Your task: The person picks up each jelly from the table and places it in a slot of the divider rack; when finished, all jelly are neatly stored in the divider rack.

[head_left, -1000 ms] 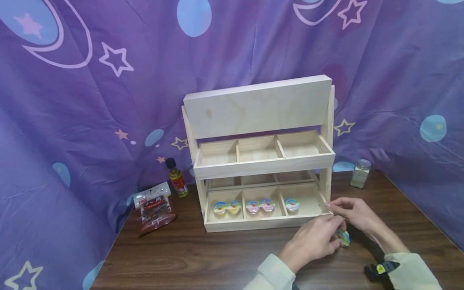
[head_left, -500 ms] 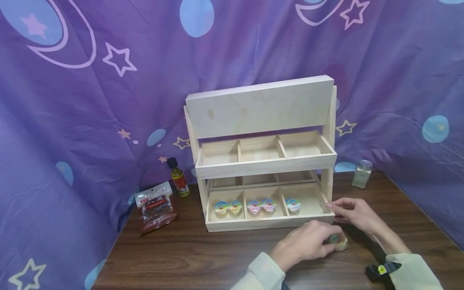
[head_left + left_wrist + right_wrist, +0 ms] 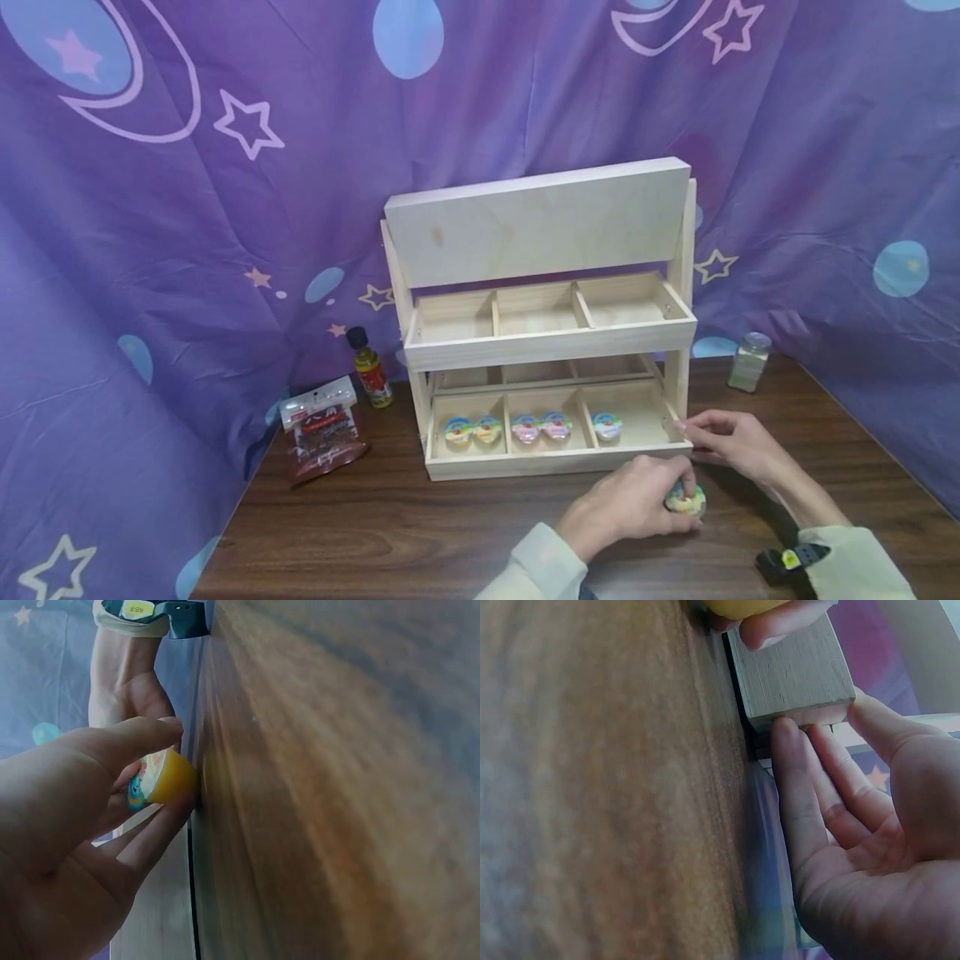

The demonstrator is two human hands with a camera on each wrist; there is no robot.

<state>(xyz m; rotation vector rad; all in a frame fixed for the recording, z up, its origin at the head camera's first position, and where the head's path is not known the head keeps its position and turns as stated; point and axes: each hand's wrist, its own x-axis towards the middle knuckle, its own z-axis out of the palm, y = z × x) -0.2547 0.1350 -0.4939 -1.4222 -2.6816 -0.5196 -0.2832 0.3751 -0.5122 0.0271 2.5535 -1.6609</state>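
Note:
In the head view my left hand (image 3: 633,500) pinches a small jelly cup (image 3: 687,502) just above the table, in front of the shelf's right end. The cup's yellow side (image 3: 174,778) and printed lid show between thumb and fingers in the left wrist view. My right hand (image 3: 742,450) holds the lower right corner of the wooden shelf (image 3: 540,462). In the right wrist view that hand's fingertips (image 3: 789,739) touch the end of the tray, and its thumb reaches the upper corner. Several jelly cups (image 3: 540,427) lie in the lower tray: two left, two middle, one right.
The shelf's upper tray (image 3: 547,346) has three compartments. On the left stand a spice bag (image 3: 326,437) and a bottle with a black cap (image 3: 371,371). A glass jar (image 3: 748,364) stands at the back right. A purple curtain (image 3: 300,208) hangs behind the wooden table (image 3: 375,533).
My left hand has moved slightly left and down with the jelly cup, away from the tray's corner. My right hand has stayed at the shelf's end.

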